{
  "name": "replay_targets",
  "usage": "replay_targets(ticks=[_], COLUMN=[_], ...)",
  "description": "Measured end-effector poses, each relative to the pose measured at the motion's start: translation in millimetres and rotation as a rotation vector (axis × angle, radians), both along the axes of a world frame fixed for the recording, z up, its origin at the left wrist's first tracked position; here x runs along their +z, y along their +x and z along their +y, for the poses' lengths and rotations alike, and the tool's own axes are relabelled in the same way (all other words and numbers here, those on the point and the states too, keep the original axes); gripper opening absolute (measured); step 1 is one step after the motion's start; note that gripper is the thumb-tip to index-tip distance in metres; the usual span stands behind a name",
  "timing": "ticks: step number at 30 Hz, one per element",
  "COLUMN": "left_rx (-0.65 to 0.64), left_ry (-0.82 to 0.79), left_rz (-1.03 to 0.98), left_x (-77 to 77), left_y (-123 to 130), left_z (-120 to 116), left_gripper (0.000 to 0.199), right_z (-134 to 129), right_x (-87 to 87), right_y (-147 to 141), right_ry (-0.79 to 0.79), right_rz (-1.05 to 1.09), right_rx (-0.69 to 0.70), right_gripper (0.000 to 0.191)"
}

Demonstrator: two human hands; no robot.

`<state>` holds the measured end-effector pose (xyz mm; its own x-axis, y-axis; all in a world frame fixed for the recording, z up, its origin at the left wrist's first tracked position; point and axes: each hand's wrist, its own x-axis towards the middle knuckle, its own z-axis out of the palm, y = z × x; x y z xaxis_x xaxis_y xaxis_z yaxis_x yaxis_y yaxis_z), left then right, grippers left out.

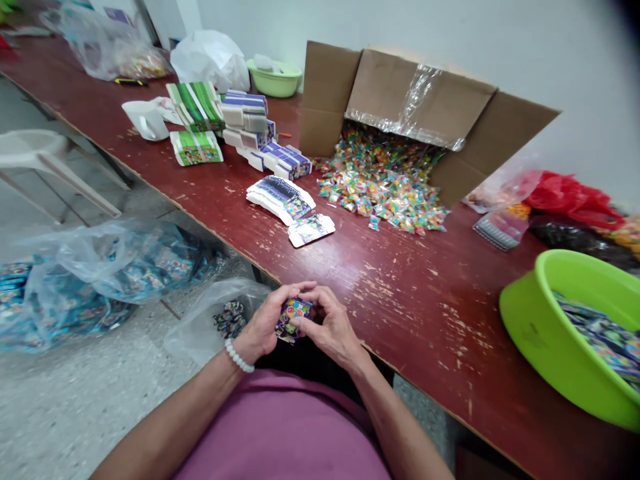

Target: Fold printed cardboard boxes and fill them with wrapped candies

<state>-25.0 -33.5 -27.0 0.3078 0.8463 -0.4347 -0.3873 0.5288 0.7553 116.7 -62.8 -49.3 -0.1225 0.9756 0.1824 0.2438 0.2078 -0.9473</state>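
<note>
My left hand (266, 319) and my right hand (331, 325) meet at the table's front edge, in front of my body. Between them they hold a small dark purple printed packet (293, 316) with bright coloured pictures. The right thumb lies over its face, while the fingers of both hands curl around its top and sides. Whether it is a pouch or a little carton I cannot tell. Just beyond the hands, on the table, lie a single flat carton (311, 231) and a fanned stack of flat cartons (281, 199) with purple print.
A tipped cardboard box (420, 97) spills wrapped candies (385, 193) onto the red table (400, 293). Bundled cartons (195, 110) and a white mug (146, 121) stand left. A green tub (530, 320) of packets is right. A plastic bag (197, 330) of dark packets sits below left.
</note>
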Motion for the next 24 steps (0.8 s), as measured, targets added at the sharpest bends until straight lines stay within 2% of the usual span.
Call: replay_targets(ticks=[3,6,8,10,12,14,16,18,20,22,24], left_rx=[0.052,0.189,0.159,0.106,0.078,0.089,0.051,-0.033,-0.148,-0.255,-0.308], left_ry=[0.084,0.263,0.356,0.462,0.667,0.903,1.023,1.067,1.043,1.012,1.000], left_rz=[0.226,0.628,0.895,1.124,1.295,1.419,1.531,1.679,1.781,1.823,1.827], left_x=[-8.1,-27.2,-40.3,-46.2,-41.0,-27.1,-11.3,-0.6,2.1,-0.9,-5.3], left_y=[-30,-80,-109,-120,-109,-80,-44,-12,9,18,19], left_z=[4,13,20,29,40,57,80,105,127,143,152], left_gripper=[0.045,0.049,0.056,0.060,0.056,0.048,0.046,0.053,0.057,0.054,0.053], right_z=[5,13,17,19,20,20,19,17,15,14,16], right_x=[-1.7,-7.1,-13.2,-18.8,-22.0,-22.8,-22.2,-21.2,-20.0,-18.5,-16.4], right_y=[8,25,33,37,36,34,33,33,33,34,35], right_ry=[-0.028,-0.147,-0.219,-0.266,-0.268,-0.214,-0.142,-0.088,-0.060,-0.059,-0.109], right_rz=[0.004,0.046,0.073,0.102,0.075,-0.017,-0.119,-0.177,-0.190,-0.167,-0.113], right_rx=[-0.063,-0.185,-0.218,-0.231,-0.250,-0.263,-0.259,-0.254,-0.267,-0.279,-0.267], right_gripper=[0.028,0.027,0.026,0.027,0.025,0.022,0.017,0.015,0.013,0.012,0.012])
